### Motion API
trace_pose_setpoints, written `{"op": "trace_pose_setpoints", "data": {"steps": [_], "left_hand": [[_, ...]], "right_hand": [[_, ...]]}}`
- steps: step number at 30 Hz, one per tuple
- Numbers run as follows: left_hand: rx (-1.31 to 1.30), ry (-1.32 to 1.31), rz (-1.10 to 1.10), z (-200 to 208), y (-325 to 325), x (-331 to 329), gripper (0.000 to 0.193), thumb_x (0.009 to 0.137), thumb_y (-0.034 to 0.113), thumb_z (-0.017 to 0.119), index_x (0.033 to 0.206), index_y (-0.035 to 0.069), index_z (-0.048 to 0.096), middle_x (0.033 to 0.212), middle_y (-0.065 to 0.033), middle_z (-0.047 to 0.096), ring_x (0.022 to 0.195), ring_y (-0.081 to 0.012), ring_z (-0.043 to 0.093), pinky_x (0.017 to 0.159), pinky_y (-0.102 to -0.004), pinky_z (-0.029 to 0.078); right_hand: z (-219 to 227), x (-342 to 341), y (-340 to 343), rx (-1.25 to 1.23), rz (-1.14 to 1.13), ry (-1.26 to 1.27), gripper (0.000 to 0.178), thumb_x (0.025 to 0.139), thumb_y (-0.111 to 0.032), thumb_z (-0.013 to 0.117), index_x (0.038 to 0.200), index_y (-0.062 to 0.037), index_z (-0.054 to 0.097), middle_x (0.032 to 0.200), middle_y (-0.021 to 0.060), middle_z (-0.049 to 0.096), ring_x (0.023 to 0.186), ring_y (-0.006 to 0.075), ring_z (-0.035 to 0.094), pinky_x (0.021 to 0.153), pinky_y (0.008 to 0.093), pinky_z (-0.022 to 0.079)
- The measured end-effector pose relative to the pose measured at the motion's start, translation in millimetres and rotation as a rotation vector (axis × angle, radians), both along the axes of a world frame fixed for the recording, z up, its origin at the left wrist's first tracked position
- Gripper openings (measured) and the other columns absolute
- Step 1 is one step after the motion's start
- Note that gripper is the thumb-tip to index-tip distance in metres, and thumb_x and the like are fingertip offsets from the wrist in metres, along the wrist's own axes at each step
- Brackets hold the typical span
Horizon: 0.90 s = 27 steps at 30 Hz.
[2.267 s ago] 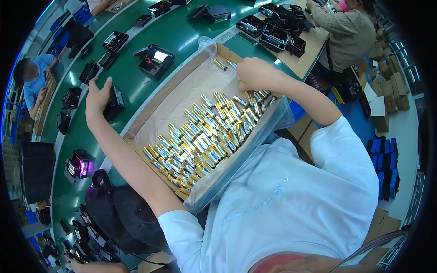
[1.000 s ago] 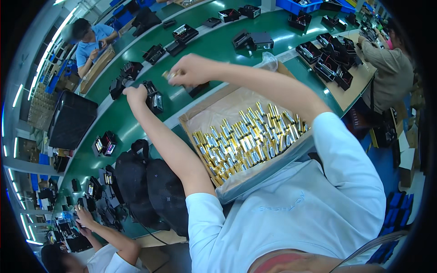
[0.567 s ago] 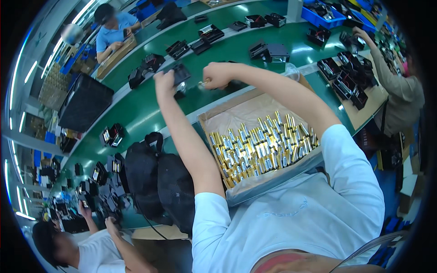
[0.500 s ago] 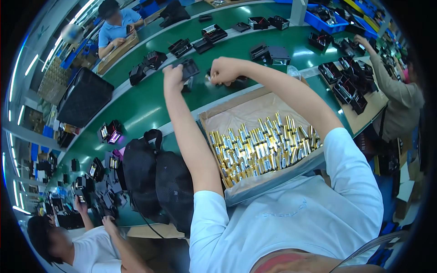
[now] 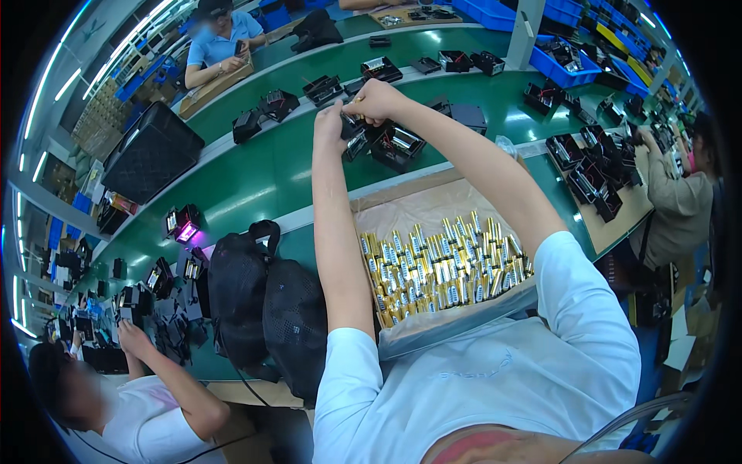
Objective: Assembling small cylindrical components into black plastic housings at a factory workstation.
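Holds a black case [image 5: 349, 127] in the left hand [image 5: 329, 121], tilted, with a shiny part toward its lower end and much of the rest hidden by the fingers. Pinches a small gold battery [image 5: 357, 100] in the right hand [image 5: 379, 100], close by the case, too covered to tell whether touching it. Has many more batteries [image 5: 444, 269] well below both hands, gold with pale labels, heaped close together, mostly pointing handward
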State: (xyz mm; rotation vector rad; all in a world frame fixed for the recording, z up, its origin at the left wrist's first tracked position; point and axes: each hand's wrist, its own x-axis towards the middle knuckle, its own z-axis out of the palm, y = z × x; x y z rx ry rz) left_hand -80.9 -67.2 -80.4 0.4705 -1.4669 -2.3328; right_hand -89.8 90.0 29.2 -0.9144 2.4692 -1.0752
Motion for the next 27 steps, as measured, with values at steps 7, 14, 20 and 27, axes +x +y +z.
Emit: {"op": "trace_pose_setpoints", "data": {"steps": [7, 14, 20, 27], "left_hand": [[0.048, -0.014, 0.128, 13.3, 3.1, 19.4, 0.041, 0.09, 0.003, 0.055, 0.126, -0.003, 0.038, 0.114, -0.0224, 0.052, 0.093, -0.0321, 0.06, 0.074, -0.0417, 0.055], [0.2, -0.019, 0.212, 25.6, -12.3, 38.7, 0.042, 0.087, -0.003, 0.054, 0.127, 0.0, 0.039, 0.116, -0.0237, 0.051, 0.099, -0.0363, 0.058, 0.074, -0.0479, 0.055], [0.225, -0.002, 0.158, 18.1, -25.8, 36.5, 0.047, 0.085, -0.003, 0.056, 0.127, 0.003, 0.038, 0.117, -0.0247, 0.05, 0.1, -0.0377, 0.057, 0.071, -0.0508, 0.054], [0.221, 0.002, 0.11, 21.8, -43.6, 50.0, 0.056, 0.08, -0.003, 0.062, 0.128, 0.004, 0.035, 0.118, -0.0249, 0.048, 0.098, -0.0364, 0.056, 0.073, -0.0506, 0.053]], "right_hand": [[-27.2, 9.8, 4.8, -0.277, 0.166, 0.268, 0.021, 0.085, -0.02, 0.065, 0.089, -0.0023, 0.074, 0.061, 0.0058, 0.062, 0.041, 0.0135, 0.048, 0.047, 0.0242, 0.042], [-30.6, 10.3, -8.9, -0.196, 0.318, 0.466, 0.03, 0.086, -0.017, 0.061, 0.111, -0.0027, 0.069, 0.067, 0.0062, 0.065, 0.044, 0.0144, 0.05, 0.049, 0.0254, 0.042], [-33.1, 19.0, -23.1, -0.126, 0.274, 0.336, 0.037, 0.087, -0.017, 0.059, 0.121, -0.0013, 0.063, 0.068, 0.0066, 0.065, 0.044, 0.0146, 0.051, 0.048, 0.0263, 0.044], [2.3, 15.7, -41.2, -0.1, 0.191, -0.042, 0.045, 0.088, -0.021, 0.057, 0.128, -0.0009, 0.057, 0.068, 0.0069, 0.065, 0.044, 0.0153, 0.052, 0.047, 0.0277, 0.045]]}}
